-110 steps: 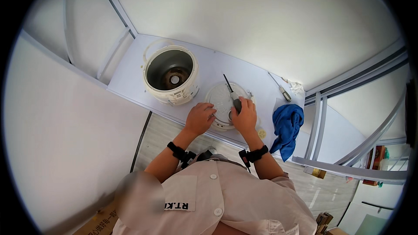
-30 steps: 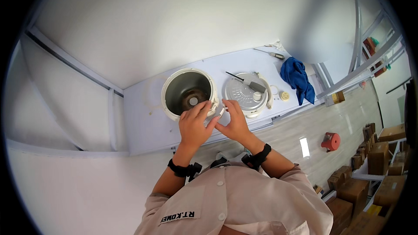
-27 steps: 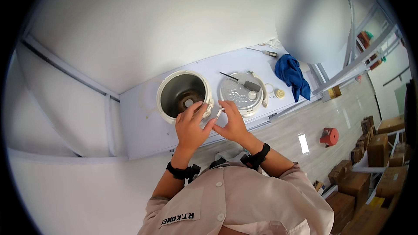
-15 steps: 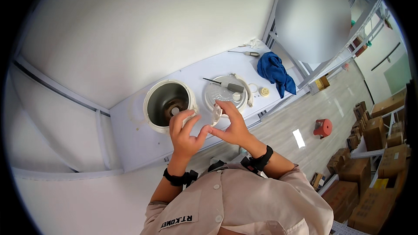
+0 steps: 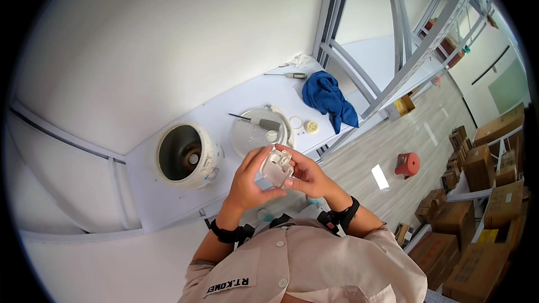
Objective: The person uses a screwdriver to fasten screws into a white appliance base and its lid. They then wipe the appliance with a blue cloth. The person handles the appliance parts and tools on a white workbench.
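Note:
Between my hands is a small white plastic part (image 5: 277, 168) with a smooth plate and raised moulded ribs. My right hand (image 5: 308, 176) grips its right side, thumb on the near edge. My left hand (image 5: 247, 183) closes on its left side, some fingertips hidden behind it. Beyond lies a round lid (image 5: 242, 138), with a grey-handled screwdriver (image 5: 269, 124) resting across it and a small white round piece (image 5: 272, 136) by the handle. To the left, a white rice cooker body (image 5: 209, 163) stands open, showing its dark metal inside.
A cream round cap (image 5: 311, 127) and a pale ring (image 5: 296, 123) lie right of the lid. Farther back are a blue cloth (image 5: 327, 99) and a second screwdriver (image 5: 295, 76). A metal frame (image 5: 359, 73) edges the table; a red stool (image 5: 408, 164) and cardboard boxes (image 5: 481, 168) stand beyond.
My left hand has come in from beside the cooker to the white part, which is now turned to show its ribbed face. The view has shifted, moving the table's things leftward.

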